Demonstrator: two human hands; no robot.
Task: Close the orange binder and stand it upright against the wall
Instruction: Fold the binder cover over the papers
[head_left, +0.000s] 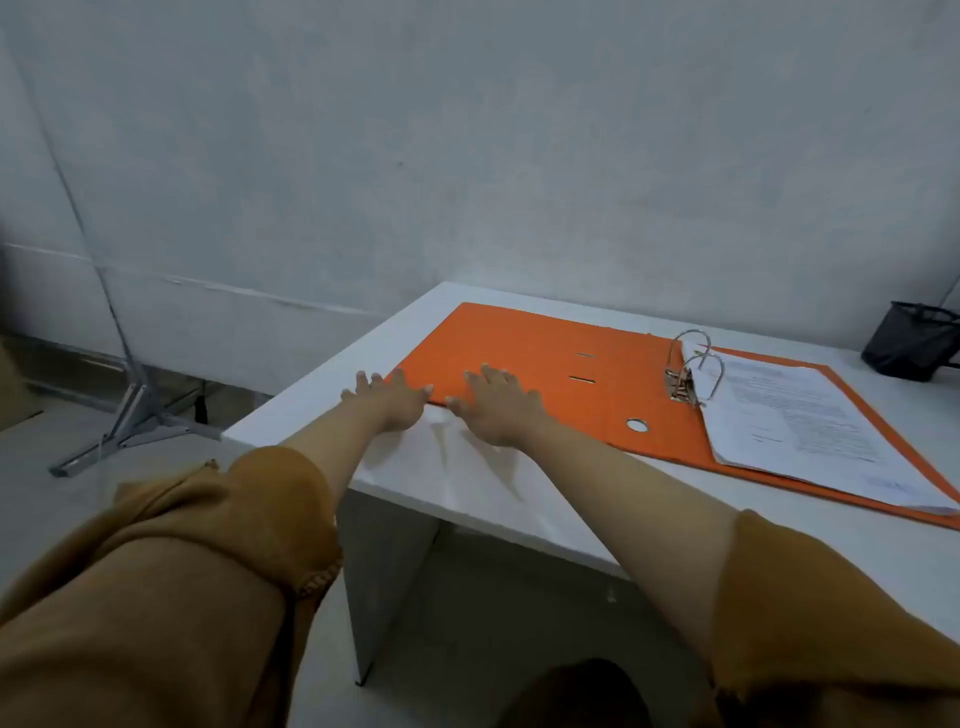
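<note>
The orange binder (545, 358) lies open and flat on the white desk (498, 488), its left cover spread towards the desk's left end. Metal rings (698, 364) stand up at its spine, and a stack of printed papers (800, 421) rests on its right half. My left hand (395, 400) lies flat with fingers spread at the near left corner of the left cover. My right hand (498, 405) lies flat beside it, fingers on the cover's near edge. Neither hand grips anything. The grey wall (519, 156) rises just behind the desk.
A black mesh pen cup (911, 343) stands at the desk's far right by the wall. A metal stand (135, 410) with a slanted pole is on the floor to the left. The desk's left edge drops off just beside my left hand.
</note>
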